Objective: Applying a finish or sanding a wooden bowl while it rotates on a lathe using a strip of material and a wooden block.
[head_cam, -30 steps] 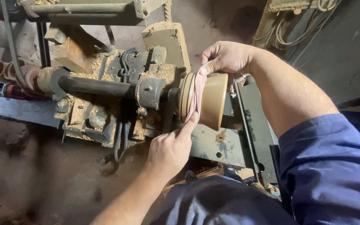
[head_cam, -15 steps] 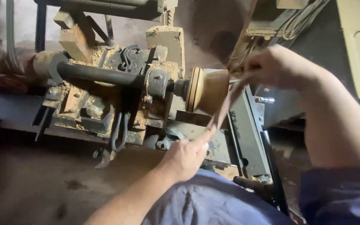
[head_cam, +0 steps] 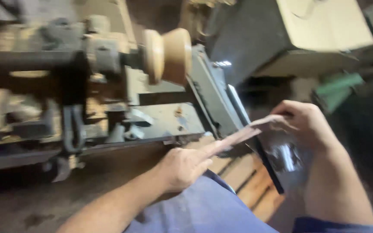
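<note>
Head view, frame motion-blurred. Both hands hold one sandpaper strip (head_cam: 242, 134), stretched between them, clear of the lathe. Left hand (head_cam: 182, 167): fingers extended along the strip's lower end, pinching it. Right hand (head_cam: 305, 123): closed on the upper end, thumb and fingers clamped.

Turned wooden workpiece (head_cam: 169, 56), a pale spool-like form with a groove between two discs, sits mounted on the lathe spindle (head_cam: 104, 54), up and left of the hands, well apart from the strip. Cannot tell from the blur whether it is spinning. Grey lathe bed (head_cam: 165, 121) runs below it; a dark angled rail (head_cam: 221, 103) lies between workpiece and hands. Wooden slats (head_cam: 247, 177) show under the strip, blue-clad lap (head_cam: 203, 207) beneath the left forearm.

Risks, as judged:
- If the spindle turns, a slack strip end could catch and pull fingers in.
- Strip looks thin; tension between hands could tear it.
- Blue sleeve (head_cam: 337, 224) close to machinery; snag possible on reaching back.
</note>
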